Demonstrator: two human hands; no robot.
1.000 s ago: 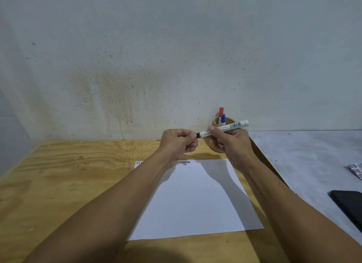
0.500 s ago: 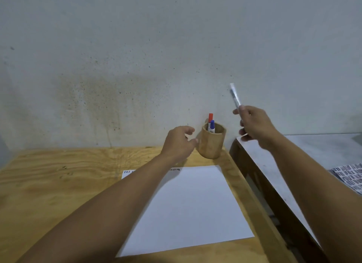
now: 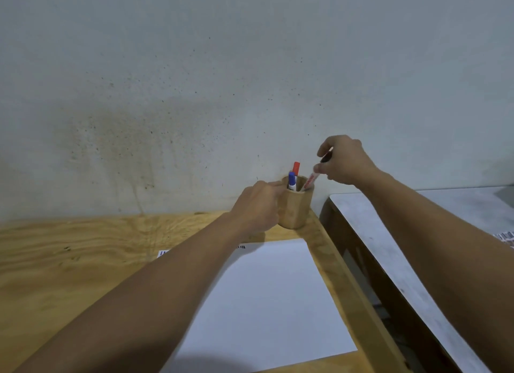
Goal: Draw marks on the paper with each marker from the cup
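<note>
A wooden cup stands at the back right corner of the plywood table, against the wall. A blue-capped marker and a red-capped marker stick up from it. My right hand pinches a white marker with a black cap; the marker tilts with its lower end inside the cup. My left hand wraps the cup's left side. A blank white sheet of paper lies in front of the cup.
A grey-topped table stands to the right, with a narrow gap between it and the plywood table. Printed paper lies at its right edge. A stained grey wall rises right behind the cup.
My right hand lifted the black-capped marker away to the right, then brought it down into the cup. My left hand let go of the marker's end and moved onto the cup.
</note>
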